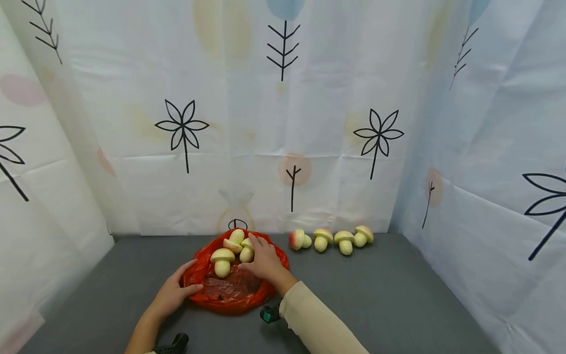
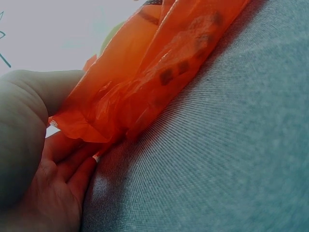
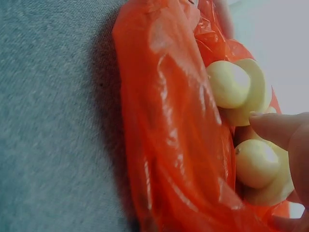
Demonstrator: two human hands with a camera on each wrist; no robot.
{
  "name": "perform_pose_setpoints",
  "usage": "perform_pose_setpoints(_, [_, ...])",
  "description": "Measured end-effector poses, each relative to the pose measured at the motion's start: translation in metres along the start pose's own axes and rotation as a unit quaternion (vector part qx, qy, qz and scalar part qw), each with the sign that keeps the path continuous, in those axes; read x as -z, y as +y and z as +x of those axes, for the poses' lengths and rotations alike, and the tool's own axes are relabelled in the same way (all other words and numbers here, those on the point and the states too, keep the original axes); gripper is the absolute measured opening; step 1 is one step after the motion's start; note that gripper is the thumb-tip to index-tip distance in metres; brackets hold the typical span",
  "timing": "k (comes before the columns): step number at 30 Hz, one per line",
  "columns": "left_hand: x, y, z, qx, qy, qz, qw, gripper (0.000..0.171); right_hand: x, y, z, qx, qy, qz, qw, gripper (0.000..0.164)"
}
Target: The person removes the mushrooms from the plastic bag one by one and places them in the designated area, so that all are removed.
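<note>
A red plastic bag (image 1: 230, 302) lies on the table with its mouth rolled open. Inside it are pale yellow-green toy mushrooms with rounded caps; one mushroom (image 1: 222, 261) is nearest the left side. My left hand (image 1: 170, 295) holds the bag's left rim, thumb over the edge and fingers outside, as the left wrist view shows at the red film (image 2: 120, 106). Over the bag's far right part, my right hand (image 1: 265, 260) has its thumb and fingers on either side of a mushroom (image 3: 258, 164). Another mushroom (image 3: 229, 84) sits beside the right thumb.
Several more mushrooms (image 1: 323, 240), some with reddish caps, stand or lie in a row at the back of the grey table (image 1: 376, 305), right of the bag. White patterned curtain (image 1: 327, 123) encloses the back and both sides.
</note>
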State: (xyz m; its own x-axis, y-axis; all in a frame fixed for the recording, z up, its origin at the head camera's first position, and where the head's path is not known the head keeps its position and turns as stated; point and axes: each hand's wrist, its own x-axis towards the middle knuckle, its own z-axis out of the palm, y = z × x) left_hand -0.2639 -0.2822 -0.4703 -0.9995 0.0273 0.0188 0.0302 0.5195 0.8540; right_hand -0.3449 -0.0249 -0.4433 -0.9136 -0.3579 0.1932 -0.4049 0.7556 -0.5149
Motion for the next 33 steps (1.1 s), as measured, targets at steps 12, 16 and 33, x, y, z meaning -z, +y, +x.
perform_pose_setpoints(12, [-0.001, 0.002, 0.0, 0.0, 0.001, -0.006, 1.0, 0.079, -0.002, -0.005, 0.0, -0.012, 0.007, -0.011, 1.0, 0.077])
perform_pose_setpoints(16, [-0.001, 0.002, -0.001, 0.002, 0.003, -0.006, 1.0, 0.078, -0.005, -0.002, -0.001, -0.003, 0.025, 0.016, 1.0, 0.07])
perform_pose_setpoints(33, [-0.001, 0.0, 0.0, -0.004, 0.003, 0.003, 1.0, 0.079, -0.024, 0.001, -0.005, -0.021, 0.105, -0.019, 0.994, 0.064])
